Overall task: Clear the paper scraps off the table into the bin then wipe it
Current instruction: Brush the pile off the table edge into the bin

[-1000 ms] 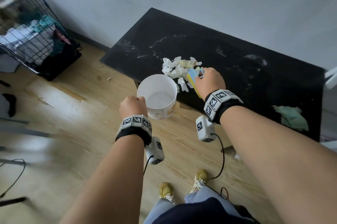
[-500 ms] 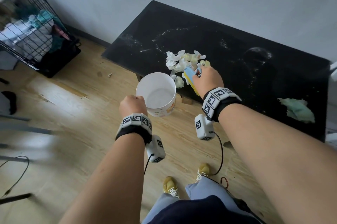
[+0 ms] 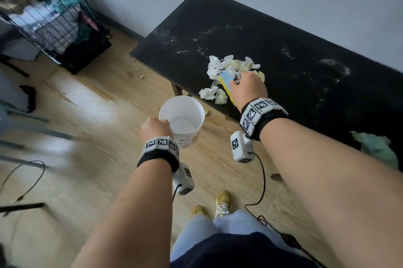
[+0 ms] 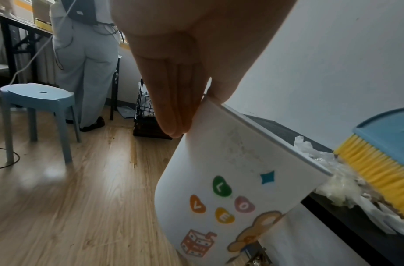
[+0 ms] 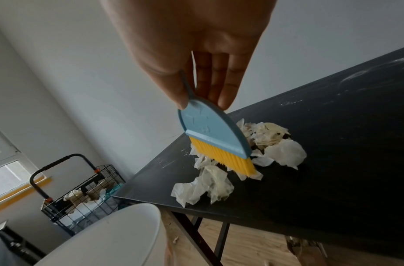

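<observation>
Head view shows the left hand (image 3: 155, 128) pinching the rim of a white bin (image 3: 182, 120) in the middle of the picture. It holds the bin just below the near edge of the black tabletop (image 3: 294, 34), probably so the scraps can drop straight in. The right hand (image 3: 247, 89) grips a small blue brush (image 5: 215, 134) with yellow hairs. The brush stands in the pile of paper scraps (image 3: 226, 67), close to the tabletop edge, ready to push them toward the bin. Some scraps lie very near the edge. The bin looks empty inside. A green cloth (image 3: 377, 147) waits on the tabletop at the right side of the picture, likely for wiping later.
</observation>
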